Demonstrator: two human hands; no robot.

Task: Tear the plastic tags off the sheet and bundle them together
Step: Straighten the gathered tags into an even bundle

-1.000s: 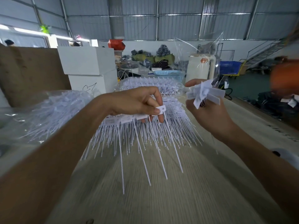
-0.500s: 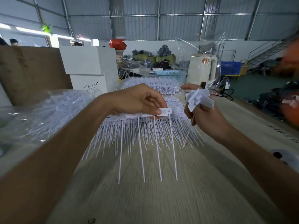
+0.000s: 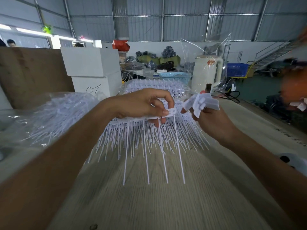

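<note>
Left hand [image 3: 142, 105] pinches the flat white plastic sheet of joined tags [image 3: 149, 119] w/ thumb on top & fingers curled under, holding it up over the pale wood-grain table [image 3: 149, 205]; four long thin white stems hang from it twd the camera. The end white rectangular tag head [image 3: 171, 112] sticks out past the left thumb, now raised a bit vs 0.5 s ago. Right hand [image 3: 214, 123] grips the white bundle of torn-off tags [image 3: 202, 102], fingers curled round it, heads fanned above the knuckles. Vs 0.5 s ago the right hand sits closer to the sheet, its forefinger tip just beside the end tag head; contact can't be told. 1 s ago that hand was higher & further from the sheet, bundle splayed wider. Under the sheet lies the large white pile of tag sheets [image 3: 149, 138], stems fanning over the table. Left of the sheet: a clear plastic bag of white tags [image 3: 54, 117]. Behind the sheet: two stacked white boxes [image 3: 93, 70], a light-blue plastic basket [image 3: 174, 77] & a cream plastic jug [image 3: 207, 70].
</note>
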